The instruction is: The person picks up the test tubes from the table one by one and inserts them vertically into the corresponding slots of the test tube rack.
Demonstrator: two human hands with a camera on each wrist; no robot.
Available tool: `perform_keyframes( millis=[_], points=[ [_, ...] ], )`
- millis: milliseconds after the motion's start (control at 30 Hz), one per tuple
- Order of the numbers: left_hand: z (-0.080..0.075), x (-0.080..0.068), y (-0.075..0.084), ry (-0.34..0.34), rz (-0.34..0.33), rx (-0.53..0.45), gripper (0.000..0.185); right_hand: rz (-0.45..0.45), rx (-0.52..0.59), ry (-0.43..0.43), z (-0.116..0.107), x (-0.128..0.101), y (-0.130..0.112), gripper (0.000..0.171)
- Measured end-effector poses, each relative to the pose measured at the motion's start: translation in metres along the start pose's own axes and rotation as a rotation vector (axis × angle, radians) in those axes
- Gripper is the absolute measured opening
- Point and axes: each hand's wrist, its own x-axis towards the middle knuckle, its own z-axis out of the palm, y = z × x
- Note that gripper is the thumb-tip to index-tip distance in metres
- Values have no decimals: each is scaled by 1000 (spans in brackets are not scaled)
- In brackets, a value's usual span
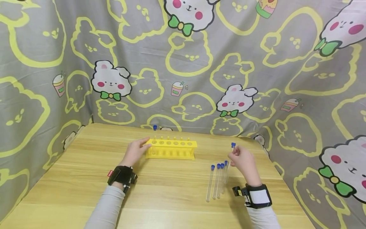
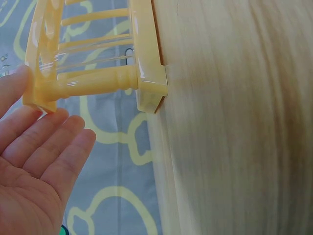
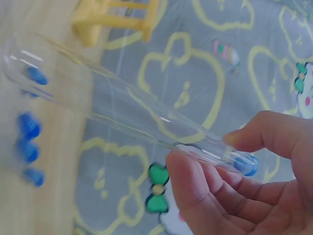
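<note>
The left hand [image 1: 135, 152], fingers nearly straight, touches the yellow rack's [image 1: 171, 156] left end, where one capped tube [image 1: 155, 127] stands; four more tubes [image 1: 210, 184] lie on the bench [image 1: 168, 194]; beside them, the right hand [image 1: 242, 160] pinches another test tube [image 3: 132, 108] near its cap.

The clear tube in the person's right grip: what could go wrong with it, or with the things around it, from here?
The clear tube is pinched near its blue cap by the right grip, so it might slip or swing. Four capped tubes lie close by; a brush against them could set them rolling. The left grip touches the end of the yellow rack, so a nudge might shift it and jolt the upright tube standing in it.
</note>
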Motion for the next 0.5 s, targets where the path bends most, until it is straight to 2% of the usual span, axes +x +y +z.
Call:
perform_keyframes(
  millis=[300, 500],
  points=[
    [0, 0, -1, 6, 6, 0, 52, -129, 43, 100, 14, 9, -51, 18],
    [-1, 0, 0, 8, 2, -10, 51, -186, 92, 114, 29, 11, -83, 18]
  ],
)
